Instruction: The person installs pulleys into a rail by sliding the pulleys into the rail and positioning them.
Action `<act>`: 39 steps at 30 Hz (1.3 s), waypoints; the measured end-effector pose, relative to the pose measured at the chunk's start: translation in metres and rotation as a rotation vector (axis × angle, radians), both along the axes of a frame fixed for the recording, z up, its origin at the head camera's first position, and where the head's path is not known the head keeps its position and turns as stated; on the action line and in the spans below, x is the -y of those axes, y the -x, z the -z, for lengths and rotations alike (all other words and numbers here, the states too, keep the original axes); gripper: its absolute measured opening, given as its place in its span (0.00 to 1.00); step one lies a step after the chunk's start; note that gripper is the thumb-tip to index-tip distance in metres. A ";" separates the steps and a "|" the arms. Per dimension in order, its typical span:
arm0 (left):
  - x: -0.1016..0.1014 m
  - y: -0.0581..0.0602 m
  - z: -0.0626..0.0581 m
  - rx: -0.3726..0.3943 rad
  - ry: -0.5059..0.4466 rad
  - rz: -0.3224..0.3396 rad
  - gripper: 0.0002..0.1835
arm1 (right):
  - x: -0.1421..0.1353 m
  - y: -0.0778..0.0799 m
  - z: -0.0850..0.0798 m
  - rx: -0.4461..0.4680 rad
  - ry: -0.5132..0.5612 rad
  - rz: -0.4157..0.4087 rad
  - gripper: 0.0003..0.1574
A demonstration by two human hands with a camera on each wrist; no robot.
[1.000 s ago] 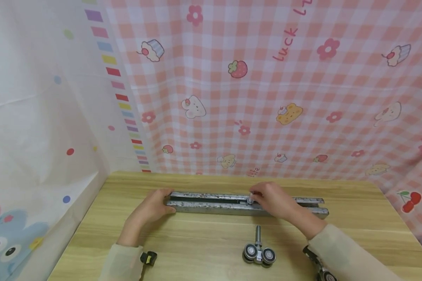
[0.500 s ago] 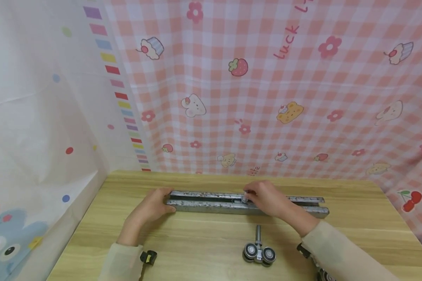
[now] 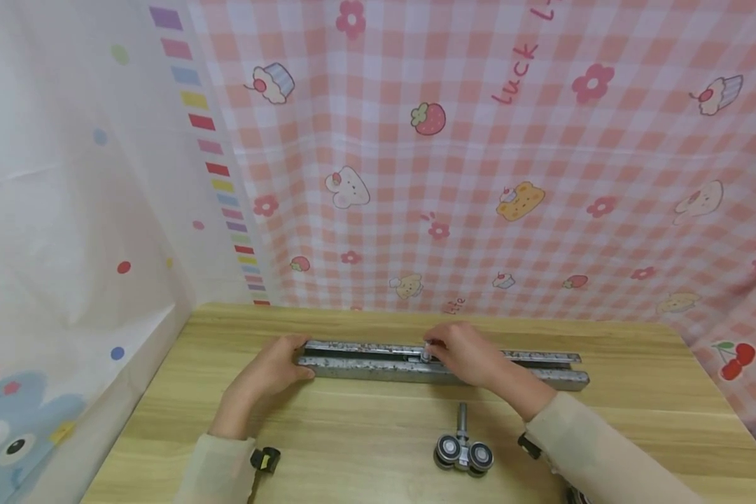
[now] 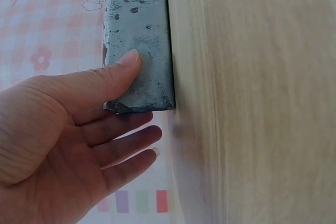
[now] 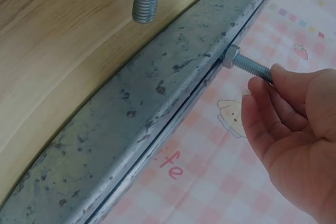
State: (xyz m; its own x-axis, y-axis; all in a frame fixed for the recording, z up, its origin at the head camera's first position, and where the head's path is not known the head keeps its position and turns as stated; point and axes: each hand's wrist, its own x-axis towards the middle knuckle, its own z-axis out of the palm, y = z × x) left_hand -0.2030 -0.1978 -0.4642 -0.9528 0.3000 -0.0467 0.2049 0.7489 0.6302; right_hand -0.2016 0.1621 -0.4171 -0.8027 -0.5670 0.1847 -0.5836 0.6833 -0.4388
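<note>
A scuffed metal track (image 3: 365, 369) with a slot along its top lies across the wooden table. My left hand (image 3: 279, 367) grips its left end; in the left wrist view the thumb (image 4: 123, 66) lies on the track's side wall and the index finger goes behind it. My right hand (image 3: 469, 353) pinches the end of an upright threaded bolt (image 5: 252, 67) between thumb and fingers. The bolt's hex nut (image 5: 230, 56) sits at the slot, and whatever it joins inside the track is hidden. A second roller hanger (image 3: 463, 451), with black wheels and a threaded stem, lies in front of the track.
The wooden table (image 3: 353, 441) ends at a pink checked cloth (image 3: 384, 231) behind and a white cloth (image 3: 69, 210) at the left. Part of another wheeled piece (image 3: 577, 495) shows beneath the right sleeve. Black wrist mounts (image 3: 266, 460) sit by both sleeves.
My right hand has slid the bolt leftward along the slot. My left hand keeps its grip on the track's end, and the track and the loose roller hanger have stayed put.
</note>
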 end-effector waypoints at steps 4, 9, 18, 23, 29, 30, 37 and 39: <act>0.000 0.001 0.000 -0.004 0.005 0.004 0.29 | 0.004 0.000 0.000 -0.008 0.001 -0.012 0.10; -0.001 0.000 -0.001 -0.008 0.006 0.010 0.29 | 0.009 0.002 0.001 -0.002 -0.002 -0.018 0.09; -0.002 0.000 -0.003 -0.029 0.022 0.026 0.31 | 0.016 0.004 0.002 -0.016 0.009 -0.024 0.09; -0.001 0.001 -0.003 -0.012 0.032 0.019 0.34 | 0.019 0.006 0.003 -0.051 0.007 -0.054 0.07; -0.001 -0.001 -0.004 -0.007 0.039 0.021 0.34 | 0.025 0.004 0.002 -0.051 -0.009 -0.072 0.07; -0.002 -0.001 -0.004 -0.010 0.040 0.021 0.34 | 0.026 0.004 0.002 -0.048 -0.015 -0.071 0.08; -0.002 -0.001 -0.003 0.007 0.043 0.010 0.34 | 0.035 0.003 -0.002 -0.047 -0.039 -0.075 0.07; -0.002 -0.001 -0.003 0.013 0.039 0.008 0.34 | 0.037 0.003 -0.002 -0.042 -0.043 -0.077 0.07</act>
State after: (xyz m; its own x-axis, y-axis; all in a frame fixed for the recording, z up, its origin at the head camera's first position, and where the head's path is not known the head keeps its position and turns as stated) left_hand -0.2016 -0.1961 -0.4612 -0.9495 0.3057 -0.0706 0.2035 0.7715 0.6028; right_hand -0.2049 0.1254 -0.4152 -0.7488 -0.6347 0.1910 -0.6521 0.6537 -0.3840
